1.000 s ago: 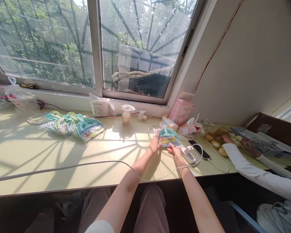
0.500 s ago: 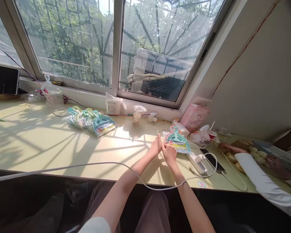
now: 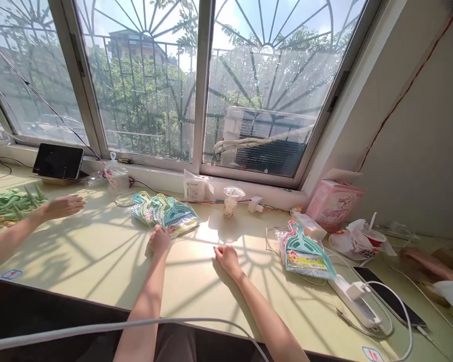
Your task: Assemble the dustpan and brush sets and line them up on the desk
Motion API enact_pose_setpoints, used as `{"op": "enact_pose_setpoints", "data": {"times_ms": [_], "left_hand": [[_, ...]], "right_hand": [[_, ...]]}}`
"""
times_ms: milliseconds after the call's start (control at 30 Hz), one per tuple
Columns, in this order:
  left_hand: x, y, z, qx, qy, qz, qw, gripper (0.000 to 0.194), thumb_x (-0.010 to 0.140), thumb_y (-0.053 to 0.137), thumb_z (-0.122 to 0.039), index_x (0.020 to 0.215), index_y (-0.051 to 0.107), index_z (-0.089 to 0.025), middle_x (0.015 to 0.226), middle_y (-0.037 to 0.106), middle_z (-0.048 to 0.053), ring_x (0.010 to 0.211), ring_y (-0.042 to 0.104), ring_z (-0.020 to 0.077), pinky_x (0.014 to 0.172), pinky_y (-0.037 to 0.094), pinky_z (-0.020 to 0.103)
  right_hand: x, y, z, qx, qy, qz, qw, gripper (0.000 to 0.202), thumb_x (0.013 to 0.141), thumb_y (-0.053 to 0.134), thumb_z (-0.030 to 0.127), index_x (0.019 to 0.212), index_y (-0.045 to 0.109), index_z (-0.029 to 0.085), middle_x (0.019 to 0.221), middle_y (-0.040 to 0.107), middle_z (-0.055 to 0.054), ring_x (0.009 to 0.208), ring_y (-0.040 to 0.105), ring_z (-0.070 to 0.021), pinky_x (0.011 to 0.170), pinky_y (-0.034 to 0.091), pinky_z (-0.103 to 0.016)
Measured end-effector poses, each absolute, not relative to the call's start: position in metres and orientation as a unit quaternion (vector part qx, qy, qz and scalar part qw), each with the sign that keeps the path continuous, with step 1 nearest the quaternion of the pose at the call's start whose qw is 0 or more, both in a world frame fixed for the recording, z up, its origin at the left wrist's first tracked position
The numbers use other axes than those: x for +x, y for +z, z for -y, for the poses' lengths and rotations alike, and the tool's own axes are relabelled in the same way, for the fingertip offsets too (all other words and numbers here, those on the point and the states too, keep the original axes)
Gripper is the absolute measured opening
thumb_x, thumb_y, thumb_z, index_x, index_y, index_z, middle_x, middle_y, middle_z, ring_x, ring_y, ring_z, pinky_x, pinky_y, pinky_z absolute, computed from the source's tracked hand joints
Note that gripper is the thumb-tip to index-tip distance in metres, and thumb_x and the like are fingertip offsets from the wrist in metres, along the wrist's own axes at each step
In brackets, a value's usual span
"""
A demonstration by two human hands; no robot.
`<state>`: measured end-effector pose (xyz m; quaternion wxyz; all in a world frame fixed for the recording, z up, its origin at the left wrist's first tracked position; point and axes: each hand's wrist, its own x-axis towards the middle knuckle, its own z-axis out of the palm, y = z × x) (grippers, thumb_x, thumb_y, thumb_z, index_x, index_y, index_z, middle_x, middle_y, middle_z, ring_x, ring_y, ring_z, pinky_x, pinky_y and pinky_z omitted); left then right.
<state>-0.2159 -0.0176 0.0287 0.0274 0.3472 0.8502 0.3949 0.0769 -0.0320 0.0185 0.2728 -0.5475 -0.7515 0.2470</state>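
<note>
My left hand (image 3: 159,240) is at the near corner of the left pile, its fingers closed on the edge of a bagged dustpan-and-brush set (image 3: 179,216). This set is blue-green, with a yellow label, and lies at the front of several overlapping bagged sets (image 3: 145,207) in blue and yellow-green. Over the sunlit table (image 3: 196,281), my right hand (image 3: 228,259) has its fingers curled in, with nothing visible in them. To its right lies another pile, topped by a teal bagged dustpan set (image 3: 305,251) with a pink one under it.
A lidded plastic cup (image 3: 230,202) stands near the window. At right are a power strip (image 3: 357,304), a phone (image 3: 388,296) and a pink box (image 3: 334,203). A white cable (image 3: 98,329) crosses in front. Another person's hand (image 3: 64,206) reaches in at left near green vegetables (image 3: 11,203).
My hands have parted from beside the right pile. The left has gone to the left pile; the right has moved left over the table. The view has turned left, showing another person's arm.
</note>
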Motion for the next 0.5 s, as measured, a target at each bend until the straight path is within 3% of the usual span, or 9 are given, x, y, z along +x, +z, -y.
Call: {"op": "enact_pose_setpoints", "data": {"times_ms": [167,300,400,500], "left_hand": [[-0.208,0.042,0.019,0.364,0.291,-0.884,0.031,0.03,0.111,0.052,-0.021,0.114,0.081,-0.013,0.109,0.084,0.026,0.11,0.083,0.0409,0.09,0.059,0.043],[-0.203,0.052,0.028,0.376,0.288,-0.881,-0.011,0.039,0.112,0.045,-0.024,0.112,0.082,-0.009,0.105,0.083,0.027,0.105,0.083,0.0413,0.087,0.059,0.043],[-0.199,0.056,0.034,0.366,0.337,-0.867,-0.041,0.044,0.114,0.043,-0.029,0.123,0.079,-0.006,0.108,0.083,0.029,0.104,0.082,0.0437,0.089,0.061,0.048],[-0.196,0.061,0.038,0.342,0.39,-0.854,-0.039,0.051,0.116,0.043,-0.029,0.153,0.068,-0.005,0.112,0.083,0.03,0.105,0.083,0.0466,0.093,0.062,0.055]], "right_hand": [[0.077,0.013,0.026,-0.532,0.318,0.723,0.305,0.058,0.109,0.062,0.024,0.051,0.058,0.025,0.053,0.062,0.0,0.063,0.065,-0.0197,0.076,0.043,-0.029],[0.082,0.014,0.025,-0.544,0.359,0.69,0.315,0.058,0.11,0.058,0.026,0.052,0.057,0.025,0.05,0.057,0.001,0.06,0.063,-0.0188,0.073,0.044,-0.028],[0.082,0.017,0.025,-0.546,0.366,0.685,0.315,0.057,0.109,0.059,0.026,0.052,0.057,0.025,0.05,0.057,0.002,0.06,0.063,-0.0184,0.074,0.045,-0.028],[0.082,0.019,0.026,-0.549,0.362,0.688,0.307,0.057,0.109,0.06,0.026,0.053,0.059,0.025,0.051,0.058,0.001,0.062,0.063,-0.0181,0.074,0.044,-0.028]]}}
